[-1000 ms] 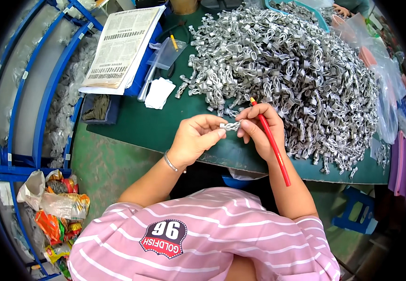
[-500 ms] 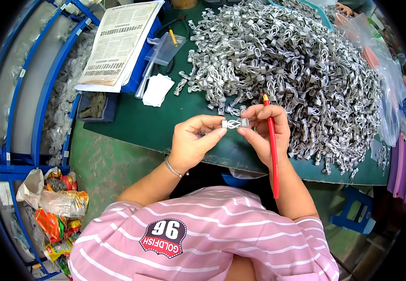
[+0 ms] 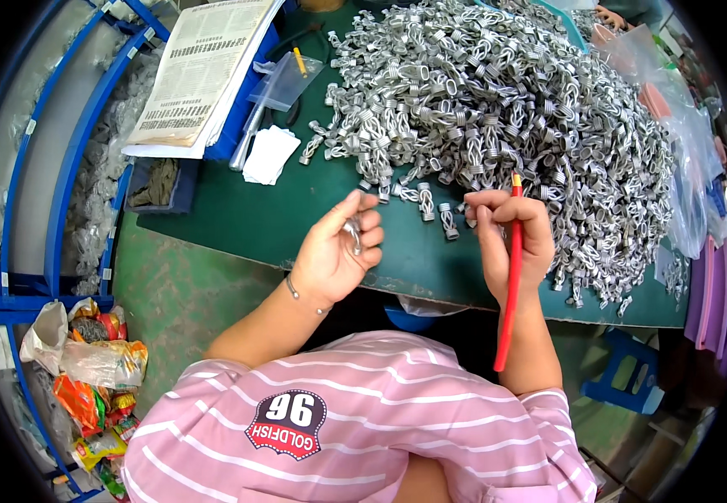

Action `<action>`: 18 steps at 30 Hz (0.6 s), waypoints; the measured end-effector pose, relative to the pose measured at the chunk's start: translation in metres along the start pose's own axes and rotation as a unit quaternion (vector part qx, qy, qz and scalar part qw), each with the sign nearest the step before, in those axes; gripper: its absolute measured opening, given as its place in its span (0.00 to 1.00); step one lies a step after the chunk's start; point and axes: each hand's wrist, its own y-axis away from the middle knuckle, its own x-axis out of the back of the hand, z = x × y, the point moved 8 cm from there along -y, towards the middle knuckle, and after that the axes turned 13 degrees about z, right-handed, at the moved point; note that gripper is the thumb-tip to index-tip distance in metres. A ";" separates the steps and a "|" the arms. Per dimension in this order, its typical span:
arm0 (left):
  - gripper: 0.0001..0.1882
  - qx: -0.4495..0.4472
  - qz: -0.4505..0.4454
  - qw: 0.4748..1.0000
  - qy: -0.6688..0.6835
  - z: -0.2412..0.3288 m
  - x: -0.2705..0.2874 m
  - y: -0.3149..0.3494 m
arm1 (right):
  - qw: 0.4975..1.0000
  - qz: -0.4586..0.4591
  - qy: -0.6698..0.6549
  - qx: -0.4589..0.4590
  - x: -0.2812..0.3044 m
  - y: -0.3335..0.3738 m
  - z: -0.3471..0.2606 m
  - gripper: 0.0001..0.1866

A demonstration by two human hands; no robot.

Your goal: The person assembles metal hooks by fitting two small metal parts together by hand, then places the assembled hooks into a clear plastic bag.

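My left hand (image 3: 338, 251) is half curled above the front of the table, with a small silver metal fitting (image 3: 353, 235) in its palm, partly hidden by the fingers. My right hand (image 3: 527, 239) grips a long red stick with a yellow tip (image 3: 509, 310), which lies across the palm and points down toward the forearm. Its thumb and forefinger are at the near edge of a big heap of looped silver metal fittings (image 3: 481, 92); whether they pinch one is hard to see. Two loose fittings (image 3: 449, 221) lie on the green table (image 3: 238, 218) between the hands.
Left on the table are a stack of printed sheets (image 3: 200, 67) over a blue bin, white paper slips (image 3: 269, 154), a clear bag (image 3: 288, 80) and a small dark box (image 3: 162, 184). Blue shelving (image 3: 70, 168) stands at the left. A blue stool (image 3: 623, 373) is low at right.
My hands have moved apart. The fitting held between both hands' fingertips is gone from there; the left hand has turned palm up with a fitting, and the right has shifted right with the stick.
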 end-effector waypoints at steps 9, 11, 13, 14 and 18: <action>0.12 -0.083 0.026 0.985 -0.151 -0.006 -0.005 0.004 | 0.887 -0.103 0.401 0.203 -0.050 0.024 0.003 0.10; 0.11 -0.115 0.035 0.976 -0.180 -0.007 -0.011 0.009 | 0.887 -0.102 0.397 0.214 -0.050 0.026 0.009 0.10; 0.06 -0.141 0.046 0.971 -0.189 -0.006 -0.010 0.010 | 0.884 -0.095 0.396 0.228 -0.053 0.025 0.005 0.09; 0.06 -0.144 0.043 0.971 -0.185 -0.005 -0.010 0.010 | 0.880 -0.089 0.403 0.234 -0.054 0.025 0.005 0.09; 0.03 -0.086 0.051 0.990 -0.100 -0.011 -0.005 0.006 | 0.890 -0.104 0.373 0.239 -0.050 0.027 0.005 0.09</action>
